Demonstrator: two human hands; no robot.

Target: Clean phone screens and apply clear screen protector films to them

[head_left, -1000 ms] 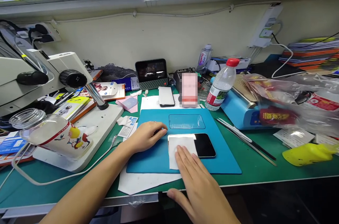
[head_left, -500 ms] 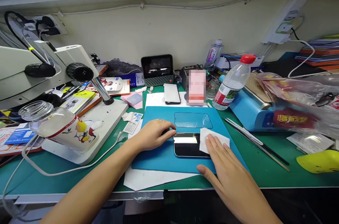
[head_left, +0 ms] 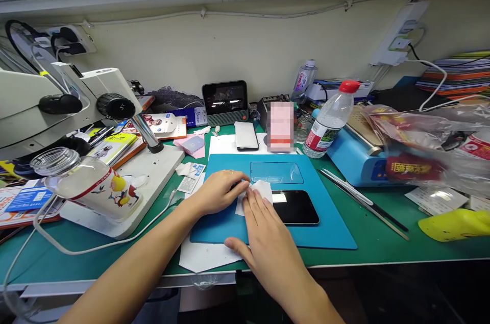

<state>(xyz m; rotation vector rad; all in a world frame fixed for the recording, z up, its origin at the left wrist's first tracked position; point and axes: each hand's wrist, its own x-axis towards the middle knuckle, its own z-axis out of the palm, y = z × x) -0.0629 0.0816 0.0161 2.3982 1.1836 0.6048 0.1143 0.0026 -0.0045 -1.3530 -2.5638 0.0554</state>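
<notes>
Wipe (head_left: 257,192) moved left | under right hand (head_left: 264,227) | phone (head_left: 294,206) beside

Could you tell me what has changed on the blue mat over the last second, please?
The right hand slid the white wipe across the black phone, first out to the phone's right end, then back to its left end, where it now presses the wipe beside the left hand. The left hand stayed at the phone's left end throughout. The phone, blue mat and clear screen protector kept their places.
</notes>
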